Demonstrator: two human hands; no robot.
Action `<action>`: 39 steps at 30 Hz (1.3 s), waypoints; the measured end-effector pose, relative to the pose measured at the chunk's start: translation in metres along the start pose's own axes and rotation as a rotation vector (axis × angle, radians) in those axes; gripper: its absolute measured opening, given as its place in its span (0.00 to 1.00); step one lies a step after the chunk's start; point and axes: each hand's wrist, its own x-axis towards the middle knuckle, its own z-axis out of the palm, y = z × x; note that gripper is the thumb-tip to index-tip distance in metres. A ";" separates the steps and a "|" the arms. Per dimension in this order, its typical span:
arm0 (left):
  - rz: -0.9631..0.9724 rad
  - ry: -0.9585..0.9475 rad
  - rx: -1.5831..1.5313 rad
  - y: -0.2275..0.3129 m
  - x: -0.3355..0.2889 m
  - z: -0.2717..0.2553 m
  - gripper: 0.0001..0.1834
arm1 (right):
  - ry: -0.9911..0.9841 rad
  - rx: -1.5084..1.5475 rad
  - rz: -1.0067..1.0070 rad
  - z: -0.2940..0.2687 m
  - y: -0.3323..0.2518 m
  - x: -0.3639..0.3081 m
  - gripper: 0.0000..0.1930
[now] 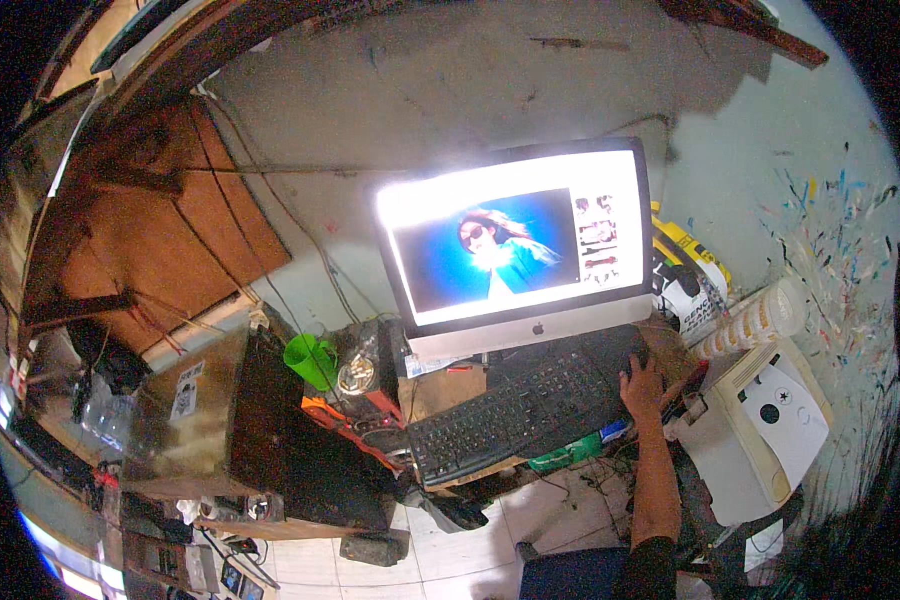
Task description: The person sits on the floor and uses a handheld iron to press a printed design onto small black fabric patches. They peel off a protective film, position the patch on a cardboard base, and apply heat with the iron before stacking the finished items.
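My right hand [643,388] lies at the right end of the desk, its fingers curved over a dark computer mouse [635,352] that is mostly hidden beneath them. The bare forearm rises from the lower edge out of a dark sleeve. Left of this hand sits a black keyboard [510,410], set at a slant and not touched. Behind it stands a large monitor [525,335] with a silver lower bezel. Its lit screen displays a picture of a person in sunglasses on blue, with a column of small pictures beside it. My left hand is out of the picture.
A green mug [311,361] and a round container [358,377] of small pale bits stand left of the keyboard. A wooden cabinet [185,425] is farther left. A whitish boxy device [735,440] flanks my right forearm. Behind it is a paint-marked wall [840,260].
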 end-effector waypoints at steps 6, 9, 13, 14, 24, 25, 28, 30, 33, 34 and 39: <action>-0.004 0.005 -0.025 0.004 0.001 0.023 0.47 | -0.090 0.077 0.044 -0.011 -0.008 0.016 0.27; -0.014 0.010 -0.018 0.008 -0.001 0.028 0.47 | -0.006 0.007 -0.044 -0.007 -0.007 0.013 0.27; -0.026 0.016 -0.010 0.016 -0.002 0.036 0.48 | -0.116 -0.004 -0.021 -0.015 -0.008 0.017 0.27; -0.035 0.013 -0.014 0.018 -0.002 0.037 0.48 | -0.085 -0.008 -0.039 -0.009 -0.002 0.016 0.27; -0.045 0.128 0.013 0.036 -0.023 0.073 0.49 | -0.016 0.061 0.000 -0.008 -0.001 0.006 0.26; -0.069 -0.144 -0.107 0.030 -0.011 0.051 0.49 | -0.005 0.063 -0.031 0.000 0.004 0.007 0.26; -0.085 -0.444 -0.219 0.024 0.012 0.015 0.49 | 0.008 0.106 -0.059 0.029 0.025 0.009 0.26; -0.016 0.060 0.029 0.037 -0.015 0.065 0.48 | -0.016 0.200 0.004 0.024 0.026 0.008 0.26; 0.008 0.064 0.086 0.026 -0.007 0.049 0.48 | -0.076 0.088 0.038 -0.005 -0.001 0.006 0.26; 0.014 0.060 0.089 0.025 -0.007 0.049 0.48 | -0.077 0.101 0.041 -0.004 0.000 0.005 0.26; -0.002 0.027 0.007 0.030 -0.019 0.068 0.47 | -0.123 0.237 0.073 -0.017 -0.004 0.004 0.26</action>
